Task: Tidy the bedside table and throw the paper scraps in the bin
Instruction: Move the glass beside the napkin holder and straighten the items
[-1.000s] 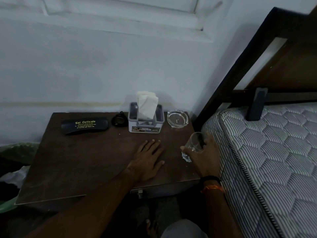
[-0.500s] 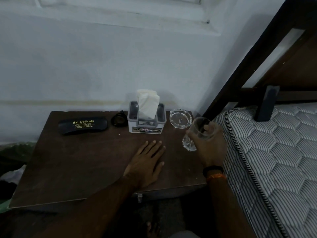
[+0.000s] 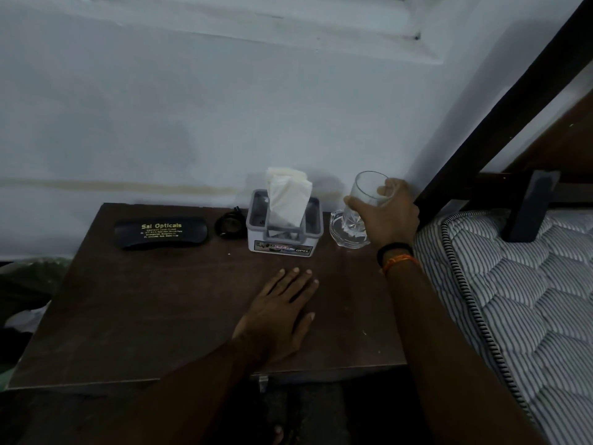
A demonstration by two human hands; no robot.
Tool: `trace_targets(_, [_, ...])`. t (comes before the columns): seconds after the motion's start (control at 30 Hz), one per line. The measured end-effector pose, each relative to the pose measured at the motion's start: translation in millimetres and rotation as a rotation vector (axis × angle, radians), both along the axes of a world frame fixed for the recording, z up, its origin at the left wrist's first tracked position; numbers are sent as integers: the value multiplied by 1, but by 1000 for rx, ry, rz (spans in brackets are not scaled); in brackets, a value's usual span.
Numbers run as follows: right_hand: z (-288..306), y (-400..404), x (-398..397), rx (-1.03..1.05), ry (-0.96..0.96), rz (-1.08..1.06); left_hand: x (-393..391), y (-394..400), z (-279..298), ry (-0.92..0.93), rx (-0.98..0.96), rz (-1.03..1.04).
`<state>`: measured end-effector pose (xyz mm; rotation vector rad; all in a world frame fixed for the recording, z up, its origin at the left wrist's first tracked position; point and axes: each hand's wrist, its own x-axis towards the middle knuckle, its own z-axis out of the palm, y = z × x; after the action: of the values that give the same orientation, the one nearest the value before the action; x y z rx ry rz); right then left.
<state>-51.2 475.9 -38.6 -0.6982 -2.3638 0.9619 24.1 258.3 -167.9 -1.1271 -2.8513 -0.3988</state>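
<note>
Head view: you look down on a dark brown wooden bedside table.
Right hand: your fingers curl round a clear, smooth drinking glass, held tilted at the back right corner, over a clear faceted glass ashtray.
Left hand: flat, fingers straight, palm on the table near the front edge.
Back edge: glossy black spectacle case, grey plastic tissue box.

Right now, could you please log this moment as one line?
right hand: holds glass above ashtray | left hand: flat on table
</note>
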Motion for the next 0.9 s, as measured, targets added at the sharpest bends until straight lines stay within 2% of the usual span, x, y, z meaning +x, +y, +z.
trace_targets(0.47, [-23, 6, -10, -76, -70, 17, 1, -1, 1, 3, 25, -4])
trace_targets(0.8, [-27, 13, -4, -205, -101, 120, 0, 0, -2, -5, 62, -6])
trace_targets(0.9, [-30, 11, 10, -223, -106, 68, 0, 1, -1, -2, 60, -1])
